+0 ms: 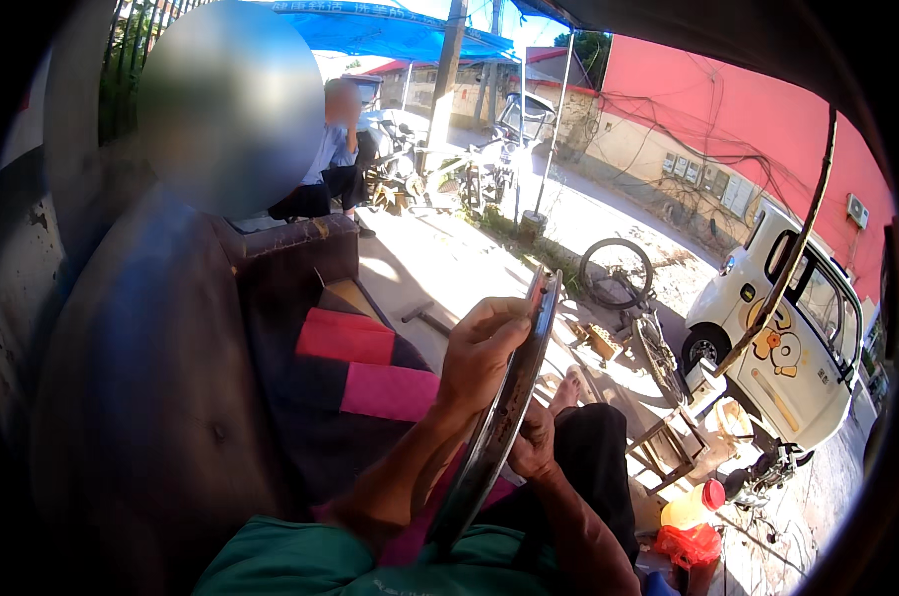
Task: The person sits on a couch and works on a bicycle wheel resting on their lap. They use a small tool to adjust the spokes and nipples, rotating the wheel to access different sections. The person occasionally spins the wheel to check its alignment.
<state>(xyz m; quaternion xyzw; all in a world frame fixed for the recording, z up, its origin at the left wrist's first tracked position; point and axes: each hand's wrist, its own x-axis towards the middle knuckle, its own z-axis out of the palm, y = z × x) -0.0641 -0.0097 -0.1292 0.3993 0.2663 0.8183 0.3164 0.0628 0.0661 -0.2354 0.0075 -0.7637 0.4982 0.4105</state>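
A metal wheel rim (509, 397) stands nearly edge-on in front of me, its lower end close to my green shirt. My left hand (481, 353) is at the rim's upper left side, with thumb and fingers pressed together against it. Lower down on the other side, my right hand (535, 442) is closed at the rim's inner edge. Part of its fingers is hidden behind the rim, and whether it also pinches something small is too fine to see. No tyre shows on the rim.
I sit on a worn dark sofa (295, 243) with red and pink cloth patches (390, 389). Rightward are a loose bicycle wheel (616, 301), a wooden stool (658, 444), a red-lidded jar (690, 505) and a white van (767, 338). Another person (335, 159) sits farther back.
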